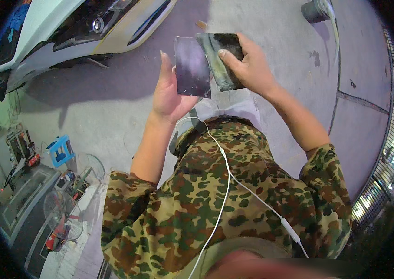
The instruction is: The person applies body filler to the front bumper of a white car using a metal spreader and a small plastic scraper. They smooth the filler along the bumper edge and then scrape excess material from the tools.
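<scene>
Both my hands are raised in front of me, each with a thin, dark rectangular plate. My left hand (171, 100) holds a smooth purple-black plate (192, 69) with small pale specks along its lower edge. Its thumb points up, apart from the plate, and the fingers behind are mostly hidden. In my right hand (255, 69) is a glossy black plate (227, 69) with a yellow-green sheen and a rough, whitish lower edge. The right thumb presses on its face. The plates sit side by side, edges touching or nearly so; what they are made of I cannot tell.
A white vehicle front (127, 39) juts in at upper left. At left lie a blue plastic frame (61, 151), a round wire guard (62, 214) and assorted tools. A dark bucket (314, 12) stands far right, near a metal grille (383, 162). A white earphone cable (227, 162) hangs over my camouflage shirt.
</scene>
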{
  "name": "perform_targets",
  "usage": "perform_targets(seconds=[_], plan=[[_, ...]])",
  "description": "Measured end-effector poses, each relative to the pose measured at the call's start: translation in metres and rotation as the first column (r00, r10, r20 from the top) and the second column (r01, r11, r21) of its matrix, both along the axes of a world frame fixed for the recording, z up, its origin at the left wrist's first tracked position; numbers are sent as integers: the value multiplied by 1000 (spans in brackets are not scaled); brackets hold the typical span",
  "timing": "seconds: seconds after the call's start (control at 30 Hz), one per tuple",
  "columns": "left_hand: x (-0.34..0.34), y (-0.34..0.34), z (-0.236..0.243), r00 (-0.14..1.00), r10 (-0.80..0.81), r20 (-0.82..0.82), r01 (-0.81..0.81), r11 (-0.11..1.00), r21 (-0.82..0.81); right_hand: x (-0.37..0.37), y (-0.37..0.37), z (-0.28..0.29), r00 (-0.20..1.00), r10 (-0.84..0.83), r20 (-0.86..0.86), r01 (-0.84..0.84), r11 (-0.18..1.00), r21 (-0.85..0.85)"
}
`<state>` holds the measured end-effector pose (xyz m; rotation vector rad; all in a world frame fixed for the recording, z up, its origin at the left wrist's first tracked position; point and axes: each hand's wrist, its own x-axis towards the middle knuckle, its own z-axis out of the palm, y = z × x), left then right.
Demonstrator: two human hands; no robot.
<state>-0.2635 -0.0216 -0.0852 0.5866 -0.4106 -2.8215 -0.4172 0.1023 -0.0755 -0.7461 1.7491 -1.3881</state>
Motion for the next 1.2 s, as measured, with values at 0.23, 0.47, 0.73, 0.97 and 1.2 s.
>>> perform_targets(seconds=[0.23, 0.47, 0.73, 0.97, 1.2], plan=[[-3, -7, -2, 976, -78, -204, 94, 993, 72, 6, 10, -16, 909, 114, -401, -128, 992, -7], [-8, -3, 2, 1000, 13, -12, -13, 999, -42, 14, 7, -14, 944, 104, -312, -124, 991, -46], [-18, 2, 3, 998, 63, -17, -64, 988, -142, 20, 3, -8, 959, 54, -277, -72, 996, -53], [-16, 2, -3, 997, 74, 12, -73, 997, -17, 18, 2, -5, 913, 125, -388, -145, 989, -24], [-16, 0, -4, 996, 77, -47, -76, 997, 28, 12, 8, -5, 908, 284, -308, -268, 959, 94]])
